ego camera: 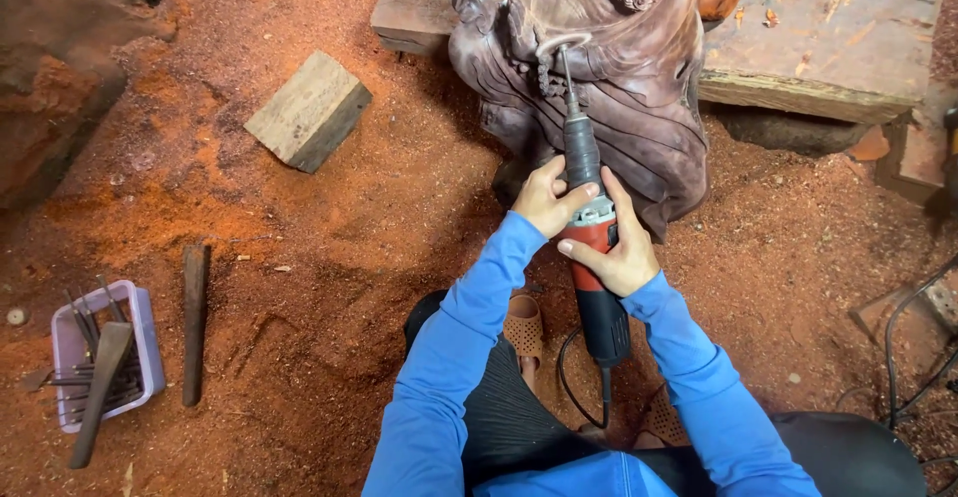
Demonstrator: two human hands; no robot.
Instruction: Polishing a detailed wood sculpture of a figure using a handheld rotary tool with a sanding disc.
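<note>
Underfoot, the floor (329, 218) is a wide spread of red-orange sawdust, and I sit low on it with my knees drawn up. At the far side lies a broad weathered plank (828, 38), and against its near edge stands the dark wood carving (619, 68), a draped figure with deep folds, leaning toward me.

Left of the carving, well apart from it, a pale wooden block (309, 110) rests tilted in the dust. Nearer on the left sits a small pale plastic tray (148, 352) holding chisels and a wooden mallet handle, with a dark stick of wood (195, 322) lying just beside it on its right.

Between my blue sleeves I hold the red and black power grinder (591, 257), its long thin shaft pointing away from me, the tip touching the folds high on the carving. My left hand (547, 198) is clamped around the grey neck of the tool, thumb lying across it. My right hand (619, 248) is wrapped on the red body just behind, fingers closed over it. Its black cord (569, 377) loops down between my legs, beside a perforated brown sandal (523, 327).
</note>
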